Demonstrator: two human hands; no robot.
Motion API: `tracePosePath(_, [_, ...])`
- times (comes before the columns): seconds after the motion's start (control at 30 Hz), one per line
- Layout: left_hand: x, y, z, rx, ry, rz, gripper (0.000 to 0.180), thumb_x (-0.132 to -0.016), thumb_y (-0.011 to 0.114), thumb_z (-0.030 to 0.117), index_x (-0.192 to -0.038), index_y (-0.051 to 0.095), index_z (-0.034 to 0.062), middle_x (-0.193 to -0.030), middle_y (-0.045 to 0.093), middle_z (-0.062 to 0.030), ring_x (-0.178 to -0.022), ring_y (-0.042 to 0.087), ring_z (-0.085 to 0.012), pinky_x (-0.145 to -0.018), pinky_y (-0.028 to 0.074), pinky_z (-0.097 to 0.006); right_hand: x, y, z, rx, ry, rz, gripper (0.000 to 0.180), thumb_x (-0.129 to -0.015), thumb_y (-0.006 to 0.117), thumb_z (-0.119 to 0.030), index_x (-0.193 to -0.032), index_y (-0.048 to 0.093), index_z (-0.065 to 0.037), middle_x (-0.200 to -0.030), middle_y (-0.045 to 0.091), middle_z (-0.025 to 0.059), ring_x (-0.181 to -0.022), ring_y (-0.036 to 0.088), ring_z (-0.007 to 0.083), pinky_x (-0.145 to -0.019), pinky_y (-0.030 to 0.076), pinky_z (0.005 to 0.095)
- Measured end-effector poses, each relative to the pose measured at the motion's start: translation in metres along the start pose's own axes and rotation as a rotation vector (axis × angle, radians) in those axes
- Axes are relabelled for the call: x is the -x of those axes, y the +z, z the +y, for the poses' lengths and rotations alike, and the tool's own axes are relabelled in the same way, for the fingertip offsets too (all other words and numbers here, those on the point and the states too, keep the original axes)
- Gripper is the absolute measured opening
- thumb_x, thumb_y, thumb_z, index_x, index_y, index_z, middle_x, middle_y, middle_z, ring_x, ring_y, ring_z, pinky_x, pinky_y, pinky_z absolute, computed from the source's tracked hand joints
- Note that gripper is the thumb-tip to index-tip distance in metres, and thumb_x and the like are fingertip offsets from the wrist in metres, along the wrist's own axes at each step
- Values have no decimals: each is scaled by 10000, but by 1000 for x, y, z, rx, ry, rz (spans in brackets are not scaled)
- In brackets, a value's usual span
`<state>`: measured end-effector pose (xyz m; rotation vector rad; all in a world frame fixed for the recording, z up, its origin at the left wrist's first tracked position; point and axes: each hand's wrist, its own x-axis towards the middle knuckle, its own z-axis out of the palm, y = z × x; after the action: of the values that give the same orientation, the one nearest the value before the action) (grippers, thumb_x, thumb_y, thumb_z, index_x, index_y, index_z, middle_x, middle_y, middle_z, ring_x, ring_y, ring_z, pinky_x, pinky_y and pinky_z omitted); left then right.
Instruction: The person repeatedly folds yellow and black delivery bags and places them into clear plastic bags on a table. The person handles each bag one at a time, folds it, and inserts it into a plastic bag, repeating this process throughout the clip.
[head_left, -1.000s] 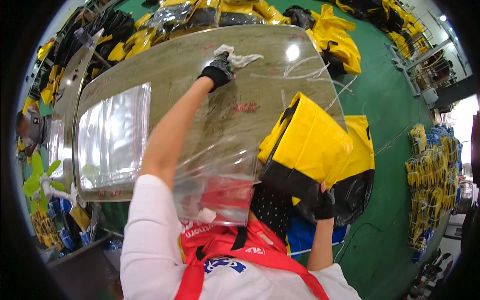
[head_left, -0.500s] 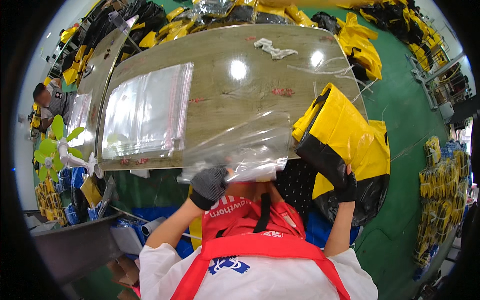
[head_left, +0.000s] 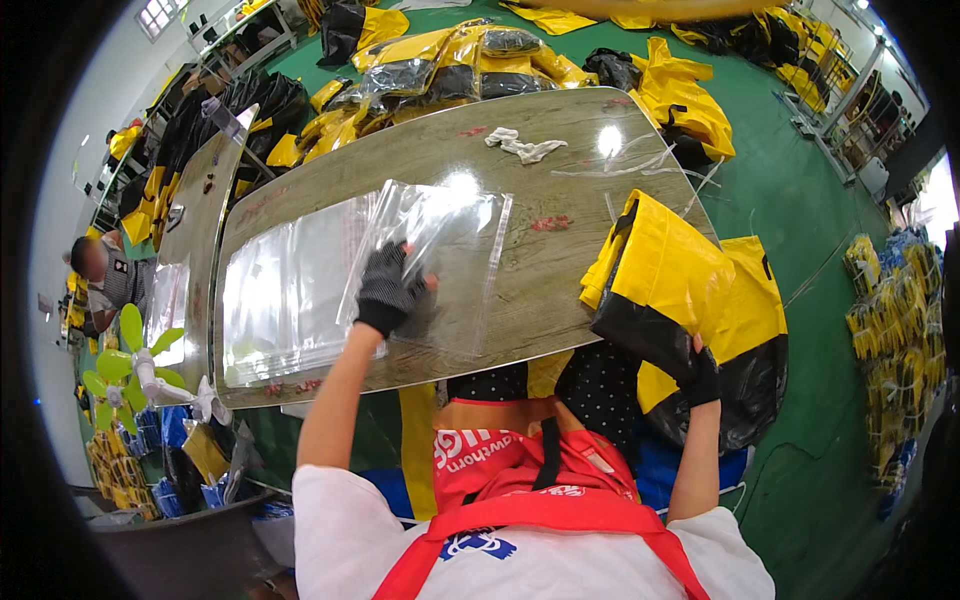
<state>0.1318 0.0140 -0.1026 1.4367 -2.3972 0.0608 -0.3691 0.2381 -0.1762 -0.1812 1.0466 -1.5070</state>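
My left hand (head_left: pixel 390 290), in a dark striped glove with bare fingertips, lies on a clear plastic bag (head_left: pixel 462 250) spread over the table. Its thumb and fingers are apart. Partly under this bag, to the left, is a flat stack of clear plastic bags (head_left: pixel 285 290). My right hand (head_left: pixel 700 375), in a similar dark glove, grips the near edge of a folded yellow-and-black piece of coated material (head_left: pixel 670 260). That piece rests over the table's right end. Most of the right fingers are hidden by it.
The wood-patterned table (head_left: pixel 560 290) holds a crumpled white cloth (head_left: pixel 525 147) and thin clear strips (head_left: pixel 625 165). More yellow-and-black material (head_left: pixel 755 320) hangs by its right end. A green fan (head_left: pixel 135 365) stands at left; beyond it a person (head_left: pixel 105 275) sits. Bagged bundles (head_left: pixel 450 65) lie behind.
My left hand has moved forward over the table, and the clear bag has gone from the near edge to lie flat beside the stack. My right hand keeps its grip. The view has shifted.
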Motion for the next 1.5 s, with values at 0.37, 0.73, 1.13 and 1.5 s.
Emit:
tracePosePath(0.37, [25, 2, -24, -12, -407, -103, 439, -740, 630, 331, -1070, 581, 45, -1179, 541, -155, -1023, 521, -360, -862, 428, -439, 10, 20, 2, -73, -41, -180, 394, -916, 510, -258, -1234, 479, -27, -1190, 553, 109, -1067, 542, 229, -904, 448, 338])
tracePosePath(0.73, [60, -54, -189, 48, -887, 173, 444, -791, 636, 336, -1107, 572, 31, -877, 639, -100, -777, 592, -221, -734, 468, -322, 2, 186, 44, 320, 354, -351, 434, -798, 662, -154, -1181, 525, -4, -1056, 613, 69, -903, 593, 149, -792, 471, 272])
tracePosePath(1.13, [28, 20, 49, 113, 37, -44, 461, -795, 575, 276, -1206, 502, 80, -1278, 448, -186, -1236, 339, -405, -1046, 212, -511, 16, 118, 23, 240, 136, -264, 382, -841, 593, -141, -1181, 496, 3, -1059, 606, 105, -922, 610, 201, -800, 500, 322])
tracePosePath(1.5, [21, -10, -41, 724, -540, -173, 333, -897, 506, 351, -1023, 618, 63, -869, 658, -71, -765, 618, -157, -713, 483, -278, 25, 29, 3, -52, 98, -93, 343, -884, 548, -180, -1186, 497, -28, -1084, 605, 119, -909, 610, 238, -811, 500, 366])
